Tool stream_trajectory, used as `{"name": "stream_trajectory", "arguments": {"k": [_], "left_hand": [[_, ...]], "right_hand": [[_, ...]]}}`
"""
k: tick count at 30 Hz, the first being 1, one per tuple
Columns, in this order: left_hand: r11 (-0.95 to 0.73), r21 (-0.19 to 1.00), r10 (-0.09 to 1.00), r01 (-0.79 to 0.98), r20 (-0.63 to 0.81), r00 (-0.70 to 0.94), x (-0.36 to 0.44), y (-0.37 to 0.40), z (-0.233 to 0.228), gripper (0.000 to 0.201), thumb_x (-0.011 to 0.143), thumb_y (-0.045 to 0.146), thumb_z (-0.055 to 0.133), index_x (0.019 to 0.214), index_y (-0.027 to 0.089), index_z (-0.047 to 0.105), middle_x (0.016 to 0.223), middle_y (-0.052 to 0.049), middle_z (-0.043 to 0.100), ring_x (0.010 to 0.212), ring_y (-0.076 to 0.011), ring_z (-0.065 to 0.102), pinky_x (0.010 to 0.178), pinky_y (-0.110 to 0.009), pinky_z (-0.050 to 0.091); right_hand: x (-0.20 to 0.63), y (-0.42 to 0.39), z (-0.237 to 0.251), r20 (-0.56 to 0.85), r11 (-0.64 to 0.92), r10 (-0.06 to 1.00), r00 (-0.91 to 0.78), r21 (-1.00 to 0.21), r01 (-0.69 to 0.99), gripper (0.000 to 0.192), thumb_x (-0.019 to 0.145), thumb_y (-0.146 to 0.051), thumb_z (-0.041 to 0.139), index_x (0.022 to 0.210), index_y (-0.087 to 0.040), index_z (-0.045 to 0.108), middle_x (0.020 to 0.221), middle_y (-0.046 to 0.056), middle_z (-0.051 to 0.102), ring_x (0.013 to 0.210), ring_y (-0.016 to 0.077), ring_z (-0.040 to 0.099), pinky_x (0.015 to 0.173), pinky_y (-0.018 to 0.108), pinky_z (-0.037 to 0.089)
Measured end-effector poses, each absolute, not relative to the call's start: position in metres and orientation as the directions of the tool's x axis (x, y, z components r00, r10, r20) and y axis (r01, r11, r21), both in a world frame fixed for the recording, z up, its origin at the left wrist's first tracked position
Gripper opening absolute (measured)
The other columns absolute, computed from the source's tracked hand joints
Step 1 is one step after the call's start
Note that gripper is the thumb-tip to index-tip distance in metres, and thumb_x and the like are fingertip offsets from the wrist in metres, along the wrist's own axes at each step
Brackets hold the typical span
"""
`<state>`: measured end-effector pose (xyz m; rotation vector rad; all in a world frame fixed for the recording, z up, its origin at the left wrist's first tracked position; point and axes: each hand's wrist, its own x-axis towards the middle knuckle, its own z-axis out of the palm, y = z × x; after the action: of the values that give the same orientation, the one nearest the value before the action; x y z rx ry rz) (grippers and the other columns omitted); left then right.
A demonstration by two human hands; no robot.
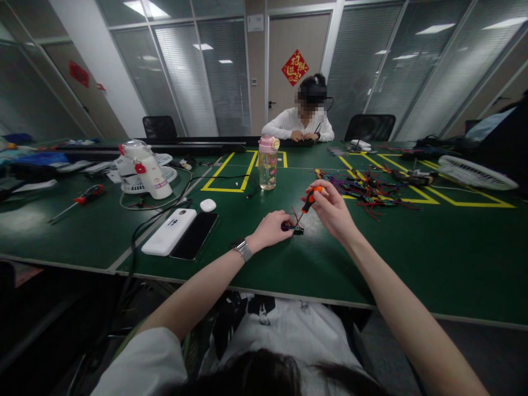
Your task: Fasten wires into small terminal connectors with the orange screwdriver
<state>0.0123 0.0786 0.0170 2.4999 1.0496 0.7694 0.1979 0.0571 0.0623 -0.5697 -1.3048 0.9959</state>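
My right hand grips a small screwdriver with an orange and black handle, its shaft slanting down to the left. The tip meets a small circuit board with wires on the green table. My left hand, a metal-banded watch on its wrist, is closed on the board's left side and pins it to the tabletop. Thin red wires rise from the board between the two hands. Its fine details are too small to make out.
Left of my hands lie a white power bank, a black phone and a white earbud case. Ahead stands a pink-lidded bottle. Many wired boards are heaped at right. Across the table sits a person.
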Motion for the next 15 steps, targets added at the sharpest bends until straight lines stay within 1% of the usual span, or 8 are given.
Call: {"name": "stream_trajectory", "arguments": {"k": [2, 6, 11, 15], "left_hand": [[-0.68, 0.481, 0.728, 0.554, 0.354, 0.587, 0.012, 0.0786, 0.0169, 0.007, 0.083, 0.019, 0.07, 0.09, 0.017, 0.072, 0.091, -0.003, 0.067, 0.084, -0.0167, 0.063, 0.077, -0.026, 0.049], [-0.684, 0.486, 0.723, 0.543, 0.36, 0.589, 0.0115, 0.0791, 0.0158, 0.007, 0.083, 0.02, 0.07, 0.09, 0.018, 0.072, 0.09, -0.002, 0.067, 0.084, -0.0163, 0.063, 0.077, -0.026, 0.049], [-0.682, 0.492, 0.724, 0.541, 0.353, 0.592, 0.0115, 0.0791, 0.0164, 0.006, 0.083, 0.02, 0.07, 0.089, 0.018, 0.072, 0.089, -0.002, 0.067, 0.084, -0.0162, 0.062, 0.077, -0.026, 0.049], [-0.676, 0.488, 0.73, 0.552, 0.34, 0.593, 0.0116, 0.0778, 0.0188, 0.006, 0.083, 0.019, 0.07, 0.089, 0.018, 0.072, 0.089, -0.002, 0.067, 0.084, -0.0164, 0.063, 0.077, -0.026, 0.049]], "right_hand": [[0.1988, 0.0575, 0.0618, 0.513, 0.487, 0.858, -0.037, -0.832, -0.266, 0.03, 0.08, -0.047, 0.079, 0.104, -0.033, 0.068, 0.089, -0.002, 0.066, 0.083, 0.0145, 0.064, 0.082, 0.032, 0.058], [0.1997, 0.0587, 0.0614, 0.516, 0.497, 0.856, -0.008, -0.828, -0.26, 0.034, 0.083, -0.049, 0.075, 0.113, -0.033, 0.067, 0.094, 0.0, 0.069, 0.089, 0.0168, 0.066, 0.085, 0.035, 0.057], [0.1998, 0.0595, 0.0624, 0.528, 0.518, 0.848, 0.042, -0.81, -0.274, 0.03, 0.084, -0.047, 0.074, 0.109, -0.033, 0.066, 0.096, 0.001, 0.069, 0.094, 0.0175, 0.067, 0.093, 0.037, 0.056], [0.2019, 0.0609, 0.0627, 0.541, 0.549, 0.835, 0.101, -0.807, -0.217, 0.029, 0.086, -0.049, 0.07, 0.109, -0.033, 0.064, 0.099, 0.002, 0.068, 0.093, 0.0178, 0.067, 0.09, 0.037, 0.057]]}}
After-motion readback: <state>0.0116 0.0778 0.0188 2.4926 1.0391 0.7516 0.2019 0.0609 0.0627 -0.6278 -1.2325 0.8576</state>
